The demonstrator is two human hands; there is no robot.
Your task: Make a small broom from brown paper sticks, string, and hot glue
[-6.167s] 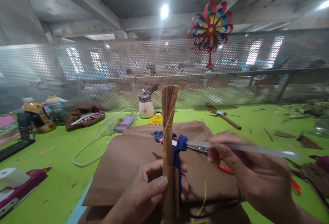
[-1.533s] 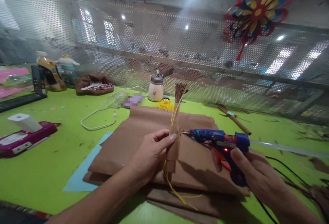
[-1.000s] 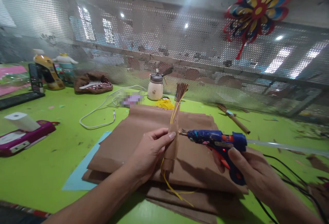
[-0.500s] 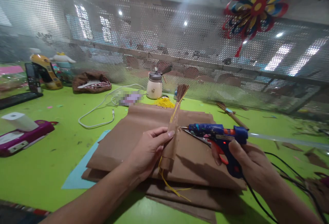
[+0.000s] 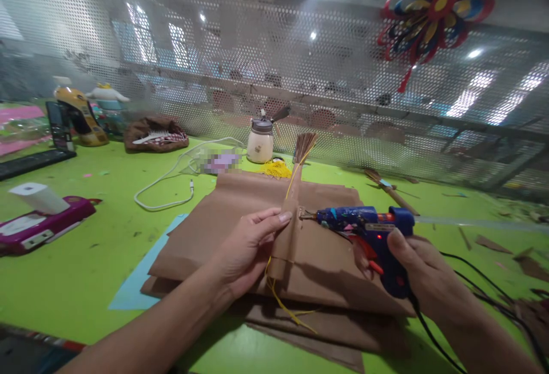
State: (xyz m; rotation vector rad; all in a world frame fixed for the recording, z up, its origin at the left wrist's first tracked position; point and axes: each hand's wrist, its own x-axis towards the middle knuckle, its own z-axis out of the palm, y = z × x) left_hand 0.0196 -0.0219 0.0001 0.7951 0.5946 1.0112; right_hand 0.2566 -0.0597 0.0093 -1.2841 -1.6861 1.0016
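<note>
My left hand (image 5: 257,242) is closed around a brown paper roll (image 5: 286,248), its thumb pressed on the side. Thin brown strips fan out like a brush at the roll's top (image 5: 305,146), and yellow string (image 5: 285,305) runs along it and trails below. In my right hand (image 5: 422,268) is a blue hot glue gun (image 5: 354,218) with a lit red light, fingers around its handle and red trigger. The gun's metal nozzle points left and sits at the roll's right edge; whether it touches I cannot tell. A clear glue stick juts from its back. Stacked brown paper (image 5: 201,237) lies underneath.
On the green table (image 5: 107,219) are a purple power strip (image 5: 47,225), a white cable (image 5: 158,197), a cream bottle (image 5: 259,142), a bundle of yellow string (image 5: 277,168) and a brown pouch (image 5: 154,134). A similar brush-like roll (image 5: 390,191) lies behind the gun. Black cords run at right.
The view has shifted slightly, so the background sits a little to the right. Both hands keep their grips, and the nozzle stays beside the roll's right edge.
</note>
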